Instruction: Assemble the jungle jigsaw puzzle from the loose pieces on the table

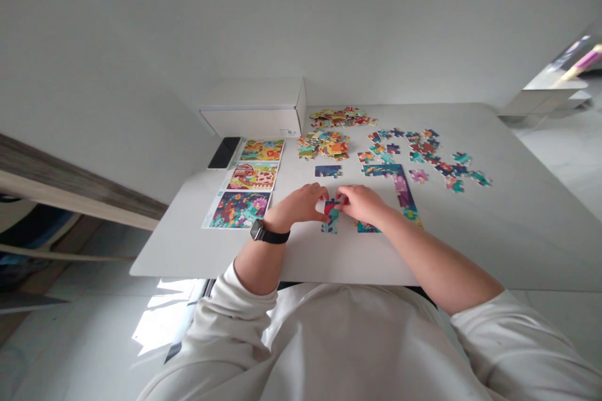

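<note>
Spreading across a white table (512, 244), a children's jigsaw puzzle is shown from above, partly assembled. At the far left, a black smartphone (224, 153) is laid beside 3 illustrated picture cards (252, 177), which are arranged in a column, and a white cardboard box (251, 109) is placed behind them. Next, a black-strapped smartwatch (258, 230) is worn on the left hand (300, 207). The left hand and the right hand (362, 203) are curled in from both sides over a red puzzle piece (332, 207), which is held just above the table's near edge, against a teal puzzle piece (331, 223). Whether the red puzzle piece is pinched cannot be told, as the grip is hidden by the fingers. Joining pieces by hand is judged to be the step in progress, and a firm press at the join is called for. Further back, a heaped pile of puzzle pieces (323, 145) is seen, while a joined blue strip of puzzle pieces (395, 178) is set to the right, and loose puzzle pieces (423, 153) are scattered beyond it.
</note>
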Tool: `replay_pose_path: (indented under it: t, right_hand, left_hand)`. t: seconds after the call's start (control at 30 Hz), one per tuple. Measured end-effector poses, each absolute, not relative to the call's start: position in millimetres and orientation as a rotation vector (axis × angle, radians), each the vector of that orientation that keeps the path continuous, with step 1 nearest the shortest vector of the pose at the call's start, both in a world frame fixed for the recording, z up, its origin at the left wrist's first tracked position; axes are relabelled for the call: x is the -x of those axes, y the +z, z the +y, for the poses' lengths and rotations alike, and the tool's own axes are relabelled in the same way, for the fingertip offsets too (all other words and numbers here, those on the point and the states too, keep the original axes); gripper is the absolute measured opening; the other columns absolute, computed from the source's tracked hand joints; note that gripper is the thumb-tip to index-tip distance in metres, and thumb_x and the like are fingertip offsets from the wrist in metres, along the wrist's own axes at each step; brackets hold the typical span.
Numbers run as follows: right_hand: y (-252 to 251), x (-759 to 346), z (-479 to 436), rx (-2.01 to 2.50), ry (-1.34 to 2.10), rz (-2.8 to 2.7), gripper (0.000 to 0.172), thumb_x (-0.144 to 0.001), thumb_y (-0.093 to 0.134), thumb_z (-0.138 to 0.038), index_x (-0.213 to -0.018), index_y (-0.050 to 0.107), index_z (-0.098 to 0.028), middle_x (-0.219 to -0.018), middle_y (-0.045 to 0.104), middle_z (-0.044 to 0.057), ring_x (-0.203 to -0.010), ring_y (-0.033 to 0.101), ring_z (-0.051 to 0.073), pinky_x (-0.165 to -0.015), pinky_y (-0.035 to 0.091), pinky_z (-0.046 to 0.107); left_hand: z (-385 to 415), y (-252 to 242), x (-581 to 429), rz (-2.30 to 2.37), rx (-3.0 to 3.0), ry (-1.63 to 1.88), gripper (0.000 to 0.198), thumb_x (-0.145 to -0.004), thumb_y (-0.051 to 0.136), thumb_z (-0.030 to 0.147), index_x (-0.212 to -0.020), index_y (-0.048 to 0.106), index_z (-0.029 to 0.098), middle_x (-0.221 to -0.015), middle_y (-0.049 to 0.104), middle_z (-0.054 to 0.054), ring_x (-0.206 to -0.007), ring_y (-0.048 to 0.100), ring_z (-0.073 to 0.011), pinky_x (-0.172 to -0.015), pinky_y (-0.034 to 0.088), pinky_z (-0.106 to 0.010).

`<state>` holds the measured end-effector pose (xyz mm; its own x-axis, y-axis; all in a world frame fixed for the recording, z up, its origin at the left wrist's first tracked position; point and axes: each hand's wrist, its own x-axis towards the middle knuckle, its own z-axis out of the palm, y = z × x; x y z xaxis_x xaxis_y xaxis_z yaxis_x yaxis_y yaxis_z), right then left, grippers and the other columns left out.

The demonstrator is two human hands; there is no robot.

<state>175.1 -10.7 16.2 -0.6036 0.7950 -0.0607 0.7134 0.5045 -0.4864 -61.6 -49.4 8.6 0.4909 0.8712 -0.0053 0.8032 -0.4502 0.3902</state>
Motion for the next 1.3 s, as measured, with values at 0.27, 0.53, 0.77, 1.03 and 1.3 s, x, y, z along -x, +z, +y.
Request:
replay_pose_path:
  t: [0.27, 0.53, 0.77, 1.03, 1.3]
  right_hand:
    - [18, -181, -5, 1.304, 0.684, -2.524, 0.015, -0.096, 0.079, -0.029, -0.112, 0.08, -0.026, -0.101, 0.084, 0.006, -0.093, 0.076, 0.025, -0.082, 0.052, 0.033]
    - [16, -181, -1, 1.33, 0.705, -2.489, 0.015, -0.097, 0.079, -0.029, -0.112, 0.081, -0.027, -0.103, 0.084, 0.006, -0.094, 0.077, 0.025, -0.083, 0.053, 0.033]
    - [31, -193, 10, 1.4, 0.698, -2.373, 0.011, -0.098, 0.078, -0.032, -0.109, 0.08, -0.029, -0.104, 0.085, 0.003, -0.093, 0.077, 0.022, -0.083, 0.054, 0.03]
    - [64, -288, 78, 1.654, 0.5, -1.906, 0.016, -0.098, 0.069, -0.028, -0.107, 0.082, -0.024, -0.107, 0.083, 0.007, -0.097, 0.077, 0.022, -0.096, 0.057, 0.036]
    - [76, -373, 124, 1.869, 0.331, -1.707, 0.02, -0.092, 0.069, -0.027, -0.105, 0.083, -0.02, -0.107, 0.084, 0.007, -0.099, 0.077, 0.023, -0.095, 0.057, 0.033]
  left_hand:
    - [-58, 14, 81, 1.555, -2.312, 0.169, 0.053, -0.071, 0.097, 0.048, -0.109, 0.07, 0.023, -0.105, 0.072, -0.007, -0.099, 0.071, -0.0301, -0.086, 0.052, -0.038]
    - [-59, 17, 77, 1.55, -2.3, 0.191, 0.05, -0.07, 0.096, 0.047, -0.107, 0.07, 0.025, -0.105, 0.072, -0.007, -0.101, 0.071, -0.032, -0.087, 0.053, -0.039]
    - [-53, 13, 82, 1.508, -2.304, 0.225, 0.046, -0.07, 0.093, 0.048, -0.104, 0.071, 0.026, -0.101, 0.073, -0.006, -0.096, 0.072, -0.0309, -0.086, 0.053, -0.039]
    - [-42, 25, 76, 1.714, -2.272, 0.676, 0.03, -0.096, 0.069, 0.052, -0.107, 0.066, 0.024, -0.107, 0.069, -0.007, -0.085, 0.069, -0.0234, -0.082, 0.055, -0.038]
    - [-39, 26, 55, 1.873, -2.178, 0.917, 0.023, -0.102, 0.06, 0.047, -0.098, 0.063, 0.024, -0.094, 0.066, -0.004, -0.074, 0.061, -0.0189, -0.07, 0.047, -0.033]
